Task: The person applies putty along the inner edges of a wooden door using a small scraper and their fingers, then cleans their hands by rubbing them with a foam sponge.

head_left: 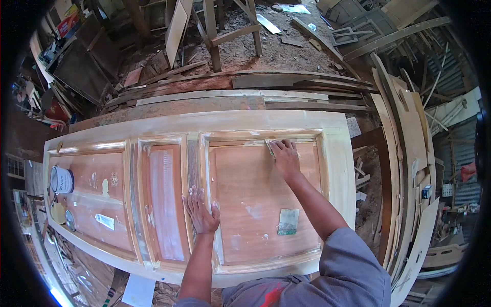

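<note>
A pale wooden panel door (337,169) lies flat in front of me, with reddish-brown panels framed by raised moulding. My right hand (285,157) is closed on a small, greenish-grey folded piece of sandpaper (270,148), pressed at the far moulding of the large right panel. Its lower part is hidden by my fingers. Fingers spread, my left hand (202,212) rests flat on the upright rail between the middle and right panels. A square grey-green sheet (288,222) lies on the large panel, below my right forearm.
On the door's left panel are a paint can (62,180), a round lid (70,220) and a white-blue packet or tool (105,221). Timber planks (307,82) lie beyond the far edge. Long boards (396,169) lean at the right. A wooden trestle (230,36) stands behind.
</note>
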### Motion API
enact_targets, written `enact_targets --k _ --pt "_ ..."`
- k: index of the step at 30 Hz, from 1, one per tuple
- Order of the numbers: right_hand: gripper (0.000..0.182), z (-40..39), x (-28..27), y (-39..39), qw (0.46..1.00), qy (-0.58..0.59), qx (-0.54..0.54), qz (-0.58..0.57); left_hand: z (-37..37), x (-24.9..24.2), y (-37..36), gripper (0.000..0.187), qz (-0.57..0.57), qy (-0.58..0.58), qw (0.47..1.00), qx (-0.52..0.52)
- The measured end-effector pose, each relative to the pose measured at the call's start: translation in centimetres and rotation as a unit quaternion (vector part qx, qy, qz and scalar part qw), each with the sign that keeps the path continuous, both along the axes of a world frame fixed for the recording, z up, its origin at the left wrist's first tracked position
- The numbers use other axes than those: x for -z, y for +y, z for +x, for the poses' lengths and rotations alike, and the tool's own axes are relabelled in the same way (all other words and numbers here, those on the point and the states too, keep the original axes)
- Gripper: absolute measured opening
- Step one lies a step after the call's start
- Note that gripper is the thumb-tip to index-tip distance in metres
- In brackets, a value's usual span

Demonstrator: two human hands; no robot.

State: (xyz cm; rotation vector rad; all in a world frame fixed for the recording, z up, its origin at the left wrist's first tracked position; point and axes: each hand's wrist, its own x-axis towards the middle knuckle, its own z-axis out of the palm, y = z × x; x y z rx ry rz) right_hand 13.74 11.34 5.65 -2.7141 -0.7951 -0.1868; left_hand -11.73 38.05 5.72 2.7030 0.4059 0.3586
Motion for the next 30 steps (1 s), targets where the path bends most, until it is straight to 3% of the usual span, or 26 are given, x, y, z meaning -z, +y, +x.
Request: enact_targets --k 7,13,16,22,28,30 --pt "0.034 -0.5 0.3 1.8 1.000 -0.008 -0.023 -0.002 0.0 0.1 -0.1 0.060 0.003 -0.008 1.000 0.001" --pt "0.033 0.2 -2.6 2.3 0.990 0.115 -0.037 -0.077 -0.1 0.2 -0.1 0.061 0.002 -0.016 1.000 0.004" --pt "0.037 1.6 -2.9 1.1 0.990 0.124 -0.055 -0.043 -0.1 0.2 -0.3 0.059 0.013 -0.014 1.000 -0.002" --pt "0.047 0.9 -4.4 -2.0 0.995 0.095 0.015 -0.031 0.0 0.1 0.0 0.060 -0.001 -0.014 1.000 -0.003" --pt "0.051 -0.3 -0.3 -2.8 1.000 0.016 0.004 -0.006 0.0 0.2 -0.2 0.060 -0.003 -0.012 1.000 0.002" --pt "0.049 -0.5 -0.3 -2.6 0.999 0.046 0.002 -0.010 0.1 0.3 -0.1 0.060 0.003 -0.014 1.000 0.002"
